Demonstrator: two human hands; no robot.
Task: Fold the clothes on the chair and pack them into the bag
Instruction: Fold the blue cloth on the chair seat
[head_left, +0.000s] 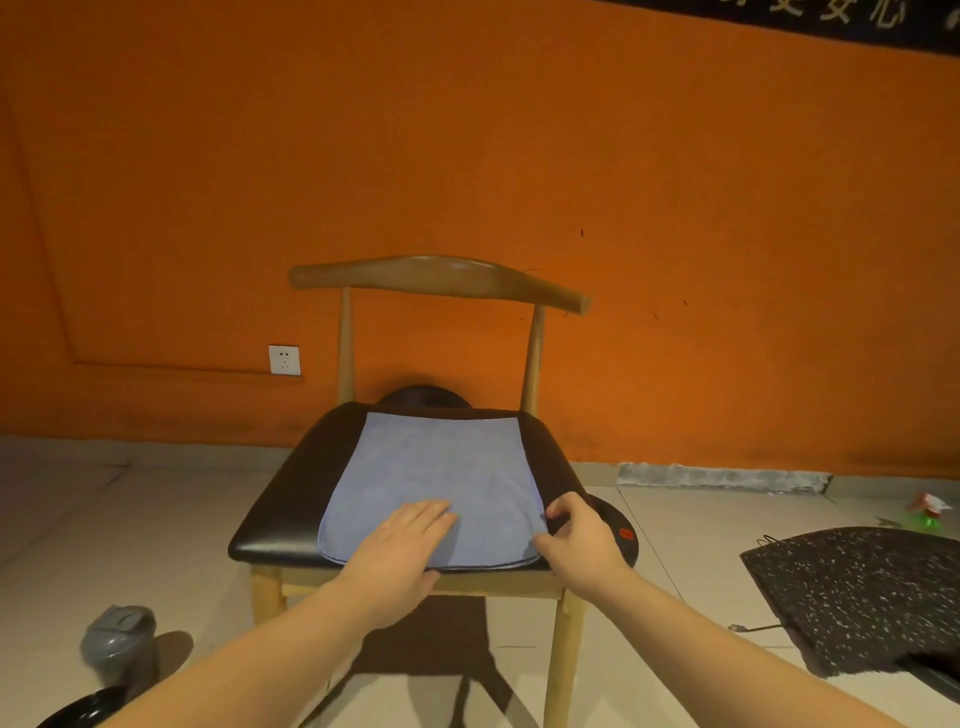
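Left hand (410, 530) lies flat with fingers straight, pressing the near part of the blue cloth (441, 467); right hand (576, 535) has its fingers curled, pinching the cloth's near right edge; the cloth is spread in one layer on the chair (291, 499) seat. Progress judged early: no fold made, nothing packed. No bag identified; a dark speckled item (857, 592) lies on the floor (156, 519) at right, contents not visible; whether it is the bag cannot be told.

Blue cloth (436, 478) spread flat, unfolded, on black chair seat (283, 506); near edge at seat front.
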